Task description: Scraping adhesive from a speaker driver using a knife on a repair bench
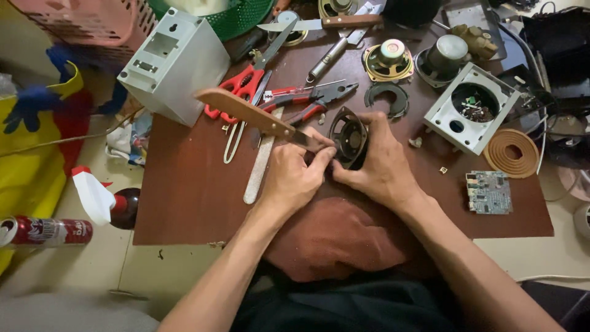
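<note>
Left hand (295, 175): grip closed on a wooden-handled knife (258, 117), blade tip at the speaker.
Right hand (375, 166): grip holding a small black speaker (349, 136) upright on the brown desk (184, 190).

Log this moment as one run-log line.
left hand: holds wooden-handled knife, blade at speaker frame | right hand: steadies black speaker frame | surface: brown board

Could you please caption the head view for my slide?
Left hand works a knife against a speaker held by right hand.
</note>
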